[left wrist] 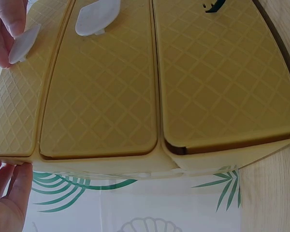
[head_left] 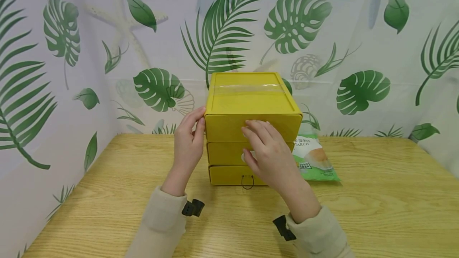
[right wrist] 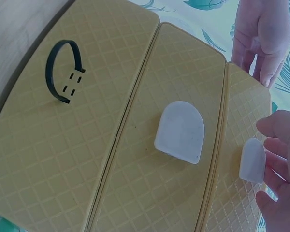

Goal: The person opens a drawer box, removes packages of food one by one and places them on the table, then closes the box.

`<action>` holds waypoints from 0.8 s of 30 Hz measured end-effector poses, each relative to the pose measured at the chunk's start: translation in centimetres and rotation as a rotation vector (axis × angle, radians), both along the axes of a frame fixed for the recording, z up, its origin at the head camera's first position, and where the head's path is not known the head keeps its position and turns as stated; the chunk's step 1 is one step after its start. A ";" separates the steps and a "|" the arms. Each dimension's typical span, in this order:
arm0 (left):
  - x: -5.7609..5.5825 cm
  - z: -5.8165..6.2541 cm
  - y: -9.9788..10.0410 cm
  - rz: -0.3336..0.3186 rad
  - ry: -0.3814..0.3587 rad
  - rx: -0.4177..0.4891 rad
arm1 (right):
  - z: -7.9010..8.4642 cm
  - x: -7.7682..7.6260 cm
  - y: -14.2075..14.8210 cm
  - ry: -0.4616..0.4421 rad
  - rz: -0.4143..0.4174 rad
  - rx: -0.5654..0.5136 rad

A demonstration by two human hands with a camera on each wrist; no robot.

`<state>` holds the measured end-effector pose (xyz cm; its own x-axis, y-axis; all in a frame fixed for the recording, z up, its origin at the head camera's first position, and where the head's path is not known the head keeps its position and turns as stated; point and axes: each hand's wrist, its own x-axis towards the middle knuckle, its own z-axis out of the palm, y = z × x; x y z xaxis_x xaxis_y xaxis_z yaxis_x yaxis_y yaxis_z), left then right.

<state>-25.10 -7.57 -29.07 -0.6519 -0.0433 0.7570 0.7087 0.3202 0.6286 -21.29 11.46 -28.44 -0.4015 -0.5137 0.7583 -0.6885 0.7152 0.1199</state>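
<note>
Fingers of the right hand (head_left: 270, 157) stand apart, loosely bent and not clamped, beside the white handle (right wrist: 252, 162) of the top drawer (right wrist: 236, 113). I locate the yellow box (head_left: 229, 131) at the centre of the head view, its left edge touched by the left hand's (head_left: 189, 142) extended fingers. I judge the step as opening that drawer; next, grip the handle and pull, bracing the box.

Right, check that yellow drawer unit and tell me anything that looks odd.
The handles don't match: the bottom yellow drawer has a thin black loop, while the middle drawer and top drawer have rounded white tabs. Clear tape also crosses the unit's yellow top, perhaps a makeshift fix. No spills show.
</note>
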 end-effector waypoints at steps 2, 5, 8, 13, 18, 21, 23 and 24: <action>0.0 0.0 0.0 0.001 -0.002 0.001 | 0.0 0.0 0.0 0.000 0.000 0.002; 0.0 0.0 0.0 0.002 -0.005 0.001 | 0.0 -0.1 0.0 -0.002 0.000 0.005; 0.0 0.0 0.0 0.004 -0.006 -0.001 | 0.0 -0.1 0.1 0.002 0.004 0.005; 0.1 0.1 0.0 0.006 -0.004 -0.002 | 0.0 0.0 0.0 0.006 0.011 0.004; 0.1 0.1 0.0 0.004 0.003 -0.006 | 0.1 0.1 0.0 0.022 0.028 -0.006; 0.1 0.1 0.0 0.002 0.010 -0.005 | 0.1 0.1 0.0 0.045 0.042 -0.009; 0.1 0.1 0.0 0.000 0.013 -0.005 | 0.0 0.1 0.0 0.060 0.050 -0.009; 0.1 0.0 0.0 -0.001 0.014 -0.005 | 0.0 0.2 -0.1 0.065 0.051 -0.008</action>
